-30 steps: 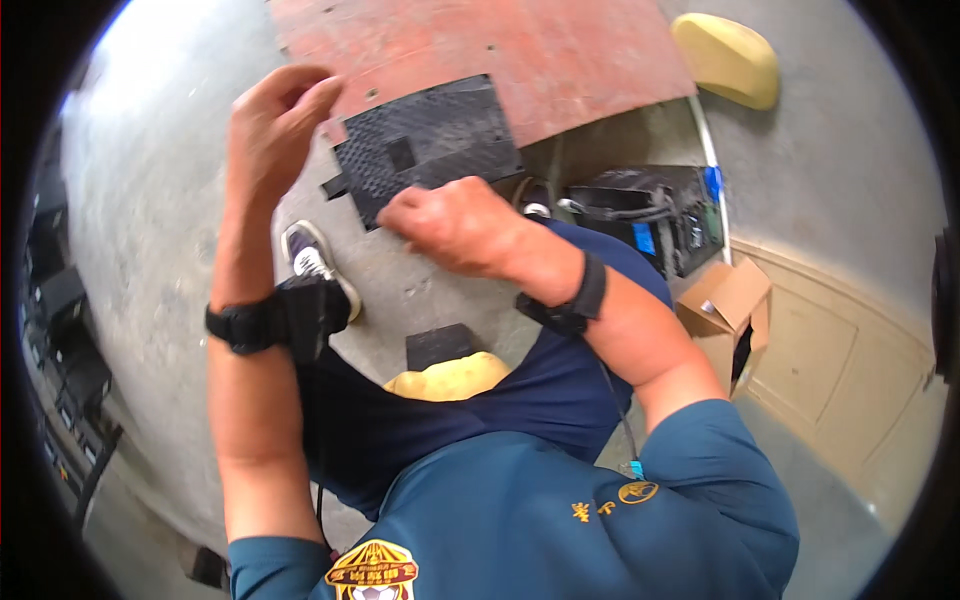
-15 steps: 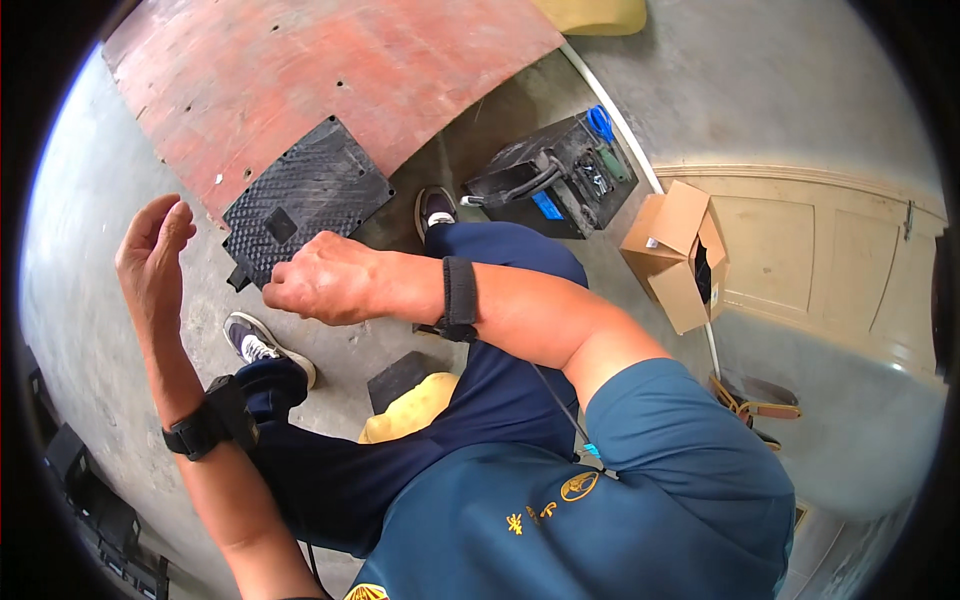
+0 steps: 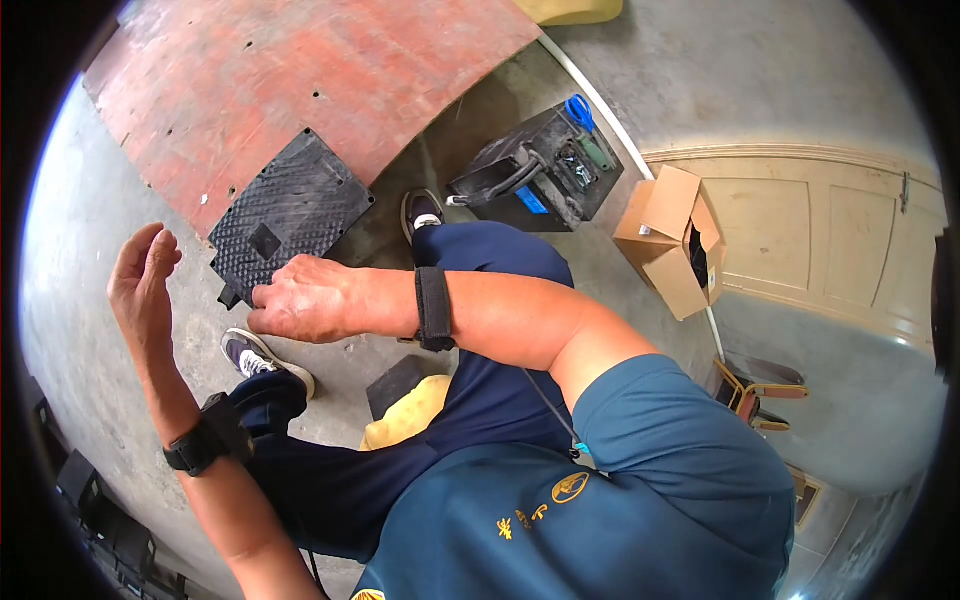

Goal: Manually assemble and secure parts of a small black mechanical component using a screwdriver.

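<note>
My left hand (image 3: 143,292) is raised at the left, fingers curled in toward the thumb; whatever they may hold is hidden. My right hand (image 3: 305,300) is closed in front of the near edge of a black textured plate (image 3: 295,195), its fingertips turned toward my left hand. What its fingers hold, if anything, does not show. The plate has small holes along its rim and a dark square patch, and overlaps the near edge of a reddish board (image 3: 260,90). Both hands look apart from each other.
A black toolbox (image 3: 545,175) with blue-handled scissors (image 3: 579,112) stands right of the plate. Beyond it are an open cardboard box (image 3: 640,215) and a cream door panel (image 3: 780,230). Between my legs lie a yellow piece (image 3: 408,415) and a dark block (image 3: 394,386). Black items (image 3: 90,490) line the lower left.
Both hands have dropped slightly, the right one also shifting a little left. The surroundings have slid left in the picture. The plate still lies on the board's edge.
</note>
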Action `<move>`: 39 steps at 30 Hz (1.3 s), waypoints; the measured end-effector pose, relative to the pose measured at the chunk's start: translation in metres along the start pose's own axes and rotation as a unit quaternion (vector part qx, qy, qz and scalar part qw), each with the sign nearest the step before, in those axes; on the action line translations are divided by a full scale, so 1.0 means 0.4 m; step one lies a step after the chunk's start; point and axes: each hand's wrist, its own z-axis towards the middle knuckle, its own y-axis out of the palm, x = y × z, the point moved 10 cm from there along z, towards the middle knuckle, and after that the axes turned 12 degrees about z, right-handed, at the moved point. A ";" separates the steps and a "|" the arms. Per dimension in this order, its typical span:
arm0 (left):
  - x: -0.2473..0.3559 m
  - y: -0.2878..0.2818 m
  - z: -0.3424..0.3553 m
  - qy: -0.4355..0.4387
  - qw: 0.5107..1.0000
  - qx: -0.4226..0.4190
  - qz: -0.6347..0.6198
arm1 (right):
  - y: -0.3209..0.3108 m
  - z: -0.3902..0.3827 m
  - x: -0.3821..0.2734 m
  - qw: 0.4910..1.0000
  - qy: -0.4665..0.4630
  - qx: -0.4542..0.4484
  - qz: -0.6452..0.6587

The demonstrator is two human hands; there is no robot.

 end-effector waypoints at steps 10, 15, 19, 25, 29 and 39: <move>-0.005 0.011 0.001 -0.002 1.000 -0.011 -0.009 | 0.005 0.022 0.021 0.998 0.061 0.000 -0.026; 0.001 0.009 0.000 0.010 1.000 -0.008 0.006 | -0.010 0.004 0.007 1.000 0.011 0.024 0.015; 0.003 0.007 -0.002 0.008 1.000 -0.005 -0.004 | -0.015 0.004 0.009 1.000 0.003 0.025 0.008; 0.004 0.014 -0.001 0.004 1.000 -0.010 -0.002 | -0.026 0.018 0.014 0.999 0.032 0.028 -0.018; 0.010 0.019 -0.002 0.011 1.000 -0.011 0.000 | -0.028 0.014 0.016 0.999 0.043 0.024 -0.017; 0.014 0.020 -0.003 0.007 1.000 -0.006 0.006 | -0.022 0.008 0.005 1.000 0.013 0.017 -0.022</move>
